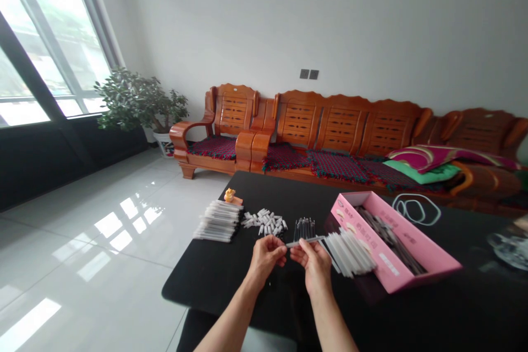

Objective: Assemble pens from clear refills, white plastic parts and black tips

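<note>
Between my hands lies a slim, pale grey pen barrel [317, 239], held almost level above the black table. My right hand [315, 264] pinches it between thumb and fingers. At its left end the fingers of my left hand [266, 261] are pressed together; what sits in that pinch is too small to make out. Just beyond my hands stands a bunch of dark pen refills [304, 228]. Small white pen caps [266, 222] lie in a loose heap to their left. A stack of whitish pens [219, 221] is farther left, and translucent barrels [350, 253] lie right of my right hand.
A pink box [396, 280] holding dark thin sticks [390, 234] stands on the black table [206, 280] at right. A small orange figure [230, 194] is by the pen stack. White loops [416, 210] and clear plastic [509, 250] lie far right. A wooden sofa [299, 118] stands behind.
</note>
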Motion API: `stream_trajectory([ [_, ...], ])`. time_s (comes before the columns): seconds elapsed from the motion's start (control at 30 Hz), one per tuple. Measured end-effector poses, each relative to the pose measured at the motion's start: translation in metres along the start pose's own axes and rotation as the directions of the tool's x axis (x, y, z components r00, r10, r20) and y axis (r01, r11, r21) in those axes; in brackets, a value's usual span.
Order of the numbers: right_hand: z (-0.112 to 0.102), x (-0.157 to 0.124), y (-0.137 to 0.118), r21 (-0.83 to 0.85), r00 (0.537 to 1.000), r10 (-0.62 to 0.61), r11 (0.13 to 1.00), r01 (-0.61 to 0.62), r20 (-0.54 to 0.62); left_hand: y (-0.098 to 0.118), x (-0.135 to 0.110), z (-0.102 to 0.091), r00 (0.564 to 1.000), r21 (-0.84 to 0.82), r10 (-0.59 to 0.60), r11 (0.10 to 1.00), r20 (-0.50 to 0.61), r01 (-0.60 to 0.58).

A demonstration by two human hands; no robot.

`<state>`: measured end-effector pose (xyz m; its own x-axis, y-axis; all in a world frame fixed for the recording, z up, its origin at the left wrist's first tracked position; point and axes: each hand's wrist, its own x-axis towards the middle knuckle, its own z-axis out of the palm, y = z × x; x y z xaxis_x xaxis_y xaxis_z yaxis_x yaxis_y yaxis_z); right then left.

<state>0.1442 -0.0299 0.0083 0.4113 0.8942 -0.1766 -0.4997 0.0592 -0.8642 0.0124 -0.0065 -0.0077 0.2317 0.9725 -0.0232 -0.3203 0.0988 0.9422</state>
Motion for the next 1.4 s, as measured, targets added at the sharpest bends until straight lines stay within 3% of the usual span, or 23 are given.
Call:
stream_trajectory([
  [0.1, 0.0004, 0.0006, -0.0004, -0.004, 1.000, 0.003, 1.000, -0.003, 0.001, 0.0016, 0.0003, -0.0004, 0.999, -0.021, -0.013, 1.000, -0.036, 0.012],
  [0.23, 0.0009, 0.0010, -0.0002, -0.018, 1.000, 0.006, 1.000, -0.006, -0.001, 0.0000, 0.0004, -0.0009, 0.995, 0.106, -0.091, 0.990, -0.038, 0.094],
  [0.33, 0.0013, 0.0010, 0.0004, -0.021, 1.000, 0.006, 1.000, -0.006, 0.006, -0.0019, 0.0005, -0.0008, 0.997, 0.139, -0.073, 0.987, -0.014, 0.075],
  [0.5, 0.0013, 0.0011, 0.0002, -0.013, 1.000, -0.004, 1.000, 0.004, 0.011, 0.0013, 0.0009, 0.0003, 1.000, 0.025, -0.002, 1.000, -0.005, 0.003],
  [0.7, 0.0025, -0.0002, 0.0003, -0.015, 1.000, 0.004, 1.000, -0.004, 0.019, -0.0001, 0.0008, -0.0003, 0.995, 0.108, -0.097, 0.989, -0.037, 0.100],
  [0.93, 0.0015, -0.0007, 0.0018, -0.009, 1.000, 0.006, 1.000, -0.006, 0.015, 0.0018, 0.0000, -0.0011, 1.000, 0.024, -0.001, 1.000, -0.012, 0.001],
  [1.0, 0.0007, -0.0007, 0.0024, -0.013, 1.000, -0.002, 1.000, 0.002, 0.021, 0.0022, -0.0003, -0.0009, 0.999, 0.001, -0.030, 1.000, -0.021, 0.030],
  [1.13, 0.0002, -0.0016, 0.0035, -0.012, 1.000, -0.011, 1.000, 0.012, 0.028, -0.0014, -0.0003, -0.0010, 0.994, 0.107, -0.110, 0.988, -0.020, 0.111],
  [1.3, 0.0004, -0.0021, 0.0037, -0.009, 1.000, -0.004, 1.000, 0.004, 0.021, -0.0026, -0.0003, -0.0017, 0.999, 0.117, -0.021, 0.993, -0.031, 0.025],
  [1.4, 0.0003, -0.0020, 0.0039, -0.012, 1.000, -0.003, 1.000, 0.003, 0.024, -0.0010, -0.0013, -0.0020, 0.998, 0.111, -0.053, 0.992, -0.030, 0.056],
])
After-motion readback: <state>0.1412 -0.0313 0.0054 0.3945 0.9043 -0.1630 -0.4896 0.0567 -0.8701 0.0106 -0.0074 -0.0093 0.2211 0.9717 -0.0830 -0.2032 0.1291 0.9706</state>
